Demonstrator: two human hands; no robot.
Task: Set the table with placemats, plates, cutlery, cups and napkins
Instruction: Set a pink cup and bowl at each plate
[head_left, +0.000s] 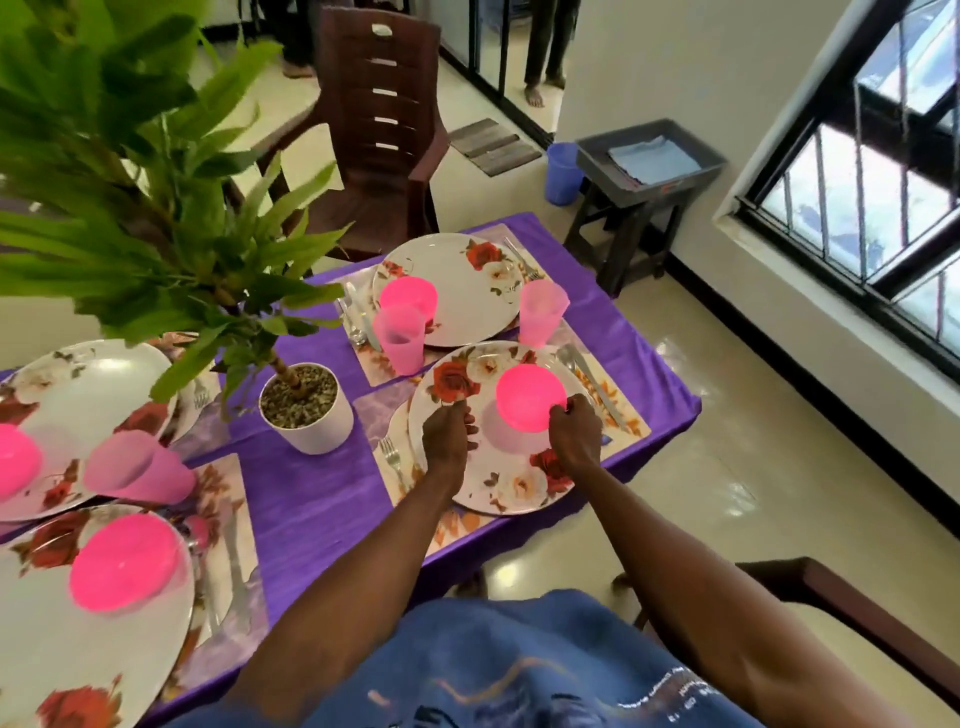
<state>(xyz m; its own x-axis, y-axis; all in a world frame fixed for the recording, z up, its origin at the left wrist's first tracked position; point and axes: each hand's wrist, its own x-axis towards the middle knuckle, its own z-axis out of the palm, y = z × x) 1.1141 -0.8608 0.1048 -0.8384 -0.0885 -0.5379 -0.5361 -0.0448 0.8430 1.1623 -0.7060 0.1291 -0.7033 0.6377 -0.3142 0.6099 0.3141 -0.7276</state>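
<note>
Both of my hands are on the near-right plate (511, 478), which lies on its placemat (631, 423) at the right end of the counter (311, 499). My left hand (447, 434) has its fingers curled over the plate's left rim, and my right hand (574, 434) pinches the pink bowl (527, 397) sitting upside down on the plate. A fork (390, 453) lies just left of the plate, and a pink cup (542, 312) stands beyond it.

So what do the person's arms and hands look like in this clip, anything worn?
Both forearms are bare, with no sleeves in view. The left hand and right hand wear no gloves; no ring, watch or bracelet shows. Below them is a blue printed garment.
</note>
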